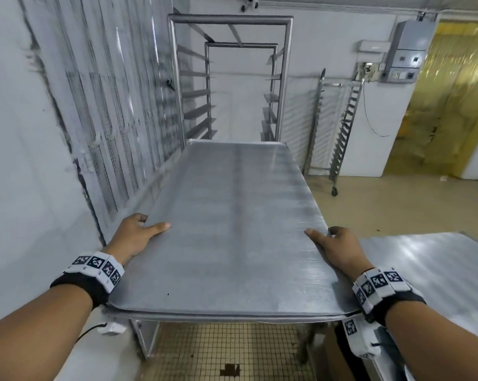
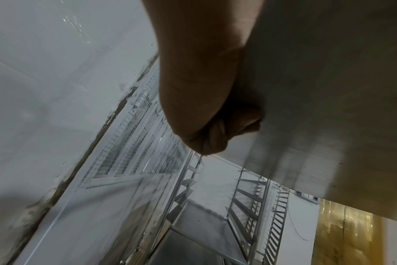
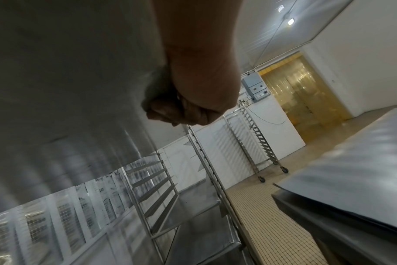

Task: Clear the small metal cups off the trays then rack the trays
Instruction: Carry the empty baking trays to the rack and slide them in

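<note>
left hand [image 1: 139,235] grips tray [image 1: 232,215] left edge | right hand [image 1: 335,250] grips right edge | tray's far end at empty rack [image 1: 229,78]

Two bare forearms reached forward, wrists banded.
Left hand [image 1: 139,232] and right hand [image 1: 338,250] each had thumb on top, fingers curled beneath.

Head view: from above and behind, facing forward and down along the tray [image 1: 232,229] toward the rack [image 1: 229,78]. Left wrist view: from under the tray [image 2: 317,89], close against the left hand [image 2: 206,111], facing forward and up. Right wrist view: likewise beneath, close to the right hand [image 3: 193,100]. All three share the rack.
</note>
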### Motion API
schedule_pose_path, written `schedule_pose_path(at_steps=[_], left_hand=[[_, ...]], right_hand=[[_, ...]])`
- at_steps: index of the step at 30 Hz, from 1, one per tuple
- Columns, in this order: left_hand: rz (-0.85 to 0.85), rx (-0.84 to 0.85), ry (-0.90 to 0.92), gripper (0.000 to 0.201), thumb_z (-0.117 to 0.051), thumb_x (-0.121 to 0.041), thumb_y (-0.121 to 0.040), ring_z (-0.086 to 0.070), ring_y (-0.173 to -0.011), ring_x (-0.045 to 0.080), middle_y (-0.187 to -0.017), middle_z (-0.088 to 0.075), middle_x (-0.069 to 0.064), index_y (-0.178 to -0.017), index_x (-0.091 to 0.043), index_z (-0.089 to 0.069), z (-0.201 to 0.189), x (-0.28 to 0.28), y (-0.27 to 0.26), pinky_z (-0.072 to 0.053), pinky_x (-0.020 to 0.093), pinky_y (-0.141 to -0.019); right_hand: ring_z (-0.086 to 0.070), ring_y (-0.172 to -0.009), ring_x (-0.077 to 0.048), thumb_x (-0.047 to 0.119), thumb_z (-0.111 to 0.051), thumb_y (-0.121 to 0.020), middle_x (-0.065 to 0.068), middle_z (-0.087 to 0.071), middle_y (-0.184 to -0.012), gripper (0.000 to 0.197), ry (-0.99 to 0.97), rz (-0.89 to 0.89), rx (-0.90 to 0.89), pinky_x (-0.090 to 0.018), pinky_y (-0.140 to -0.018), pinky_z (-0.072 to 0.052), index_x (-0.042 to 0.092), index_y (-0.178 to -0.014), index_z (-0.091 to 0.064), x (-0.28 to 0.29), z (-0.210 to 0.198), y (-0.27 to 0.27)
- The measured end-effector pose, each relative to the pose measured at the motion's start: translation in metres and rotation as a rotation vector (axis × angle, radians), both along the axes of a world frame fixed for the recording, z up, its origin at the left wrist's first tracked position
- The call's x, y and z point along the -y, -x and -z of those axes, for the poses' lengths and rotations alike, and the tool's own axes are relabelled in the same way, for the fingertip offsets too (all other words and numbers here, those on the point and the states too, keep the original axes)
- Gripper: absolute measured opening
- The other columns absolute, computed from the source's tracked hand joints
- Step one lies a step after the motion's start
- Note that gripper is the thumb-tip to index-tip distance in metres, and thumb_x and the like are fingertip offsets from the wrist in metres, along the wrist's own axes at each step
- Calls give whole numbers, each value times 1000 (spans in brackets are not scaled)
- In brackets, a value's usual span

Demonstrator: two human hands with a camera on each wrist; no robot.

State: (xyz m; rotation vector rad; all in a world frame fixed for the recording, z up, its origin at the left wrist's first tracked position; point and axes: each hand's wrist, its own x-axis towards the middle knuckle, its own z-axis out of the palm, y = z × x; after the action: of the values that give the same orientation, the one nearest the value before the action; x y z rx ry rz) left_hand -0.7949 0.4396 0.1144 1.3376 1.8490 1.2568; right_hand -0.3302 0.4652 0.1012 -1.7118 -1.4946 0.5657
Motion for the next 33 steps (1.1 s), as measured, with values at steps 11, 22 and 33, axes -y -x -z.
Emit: schedule_pose_path(at_steps=[11,22,33], left_hand=[[21,-11,47,58,-88,-43,-73,-71,-82,21,-101,-74,8,-113,-7,-68,-15,-103,57,-59,34,-74],[23,9,67,57,-88,-46,-71,-74,-82,21,-98,-76,6,-110,-9,-70,-12,-205,57,-61,38,-77],[-38,43,91,97,-89,-72,-49,-74,-90,25,-109,-74,6,-121,-12,-66,24,-305,58,-61,44,-83]], right_hand=[[-64,-57,-29,59,-74,-79,-8,-65,-54,60,-27,-5,-33,-33,-54,-43,2,-63,-63,-90,-12,62],[-60,-53,-19,53,-77,-80,0,-63,-53,50,-30,-41,-60,-28,-51,-41,11,-59,-59,-200,-15,64],[-65,-64,-23,55,-75,-79,-3,-68,-64,46,38,-106,-49,-28,-55,-43,12,-69,-63,-309,-6,47]])
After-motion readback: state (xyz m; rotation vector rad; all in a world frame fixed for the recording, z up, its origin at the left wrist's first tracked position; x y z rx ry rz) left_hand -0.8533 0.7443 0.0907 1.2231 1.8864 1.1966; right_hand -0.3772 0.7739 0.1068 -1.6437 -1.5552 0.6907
